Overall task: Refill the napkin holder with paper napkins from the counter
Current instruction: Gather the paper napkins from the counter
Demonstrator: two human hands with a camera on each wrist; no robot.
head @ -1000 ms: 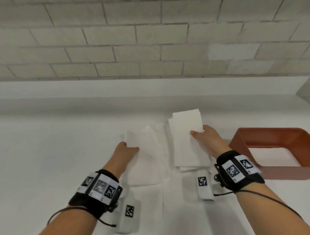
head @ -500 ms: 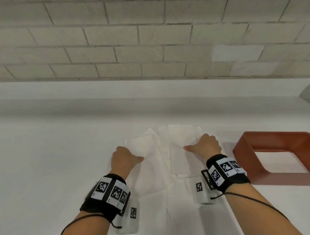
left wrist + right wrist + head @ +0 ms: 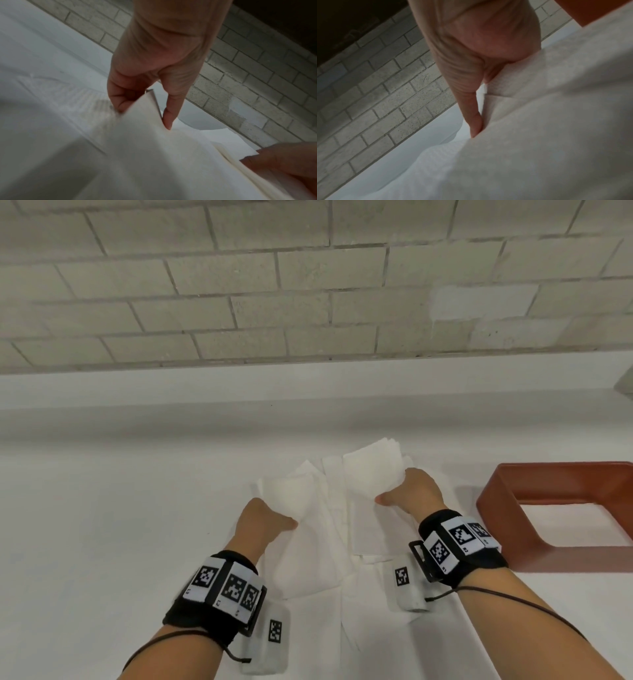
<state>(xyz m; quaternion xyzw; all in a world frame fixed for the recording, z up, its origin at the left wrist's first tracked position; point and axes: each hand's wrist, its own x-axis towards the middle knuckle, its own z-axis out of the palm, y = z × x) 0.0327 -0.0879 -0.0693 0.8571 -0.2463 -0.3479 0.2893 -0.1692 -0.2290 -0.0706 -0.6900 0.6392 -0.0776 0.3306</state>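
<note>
A pale brick wall [image 3: 308, 285] rises behind a white ledge [image 3: 205, 392].

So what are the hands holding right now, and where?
The left hand pinches one napkin stack at its left edge; the right hand grips another napkin stack at its right edge.

A white counter [image 3: 102, 525] carries spread paper napkins [image 3: 308, 570] and a red-brown napkin holder [image 3: 507, 518].

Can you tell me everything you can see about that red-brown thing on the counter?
The napkin holder is a reddish-brown open frame with rounded corners, smooth like plastic. It sits on the white counter, on the right, its far side cut off by the picture's edge. White counter shows through its opening, with no napkins visible inside. Neither hand touches it; the right hand is nearest.
</note>
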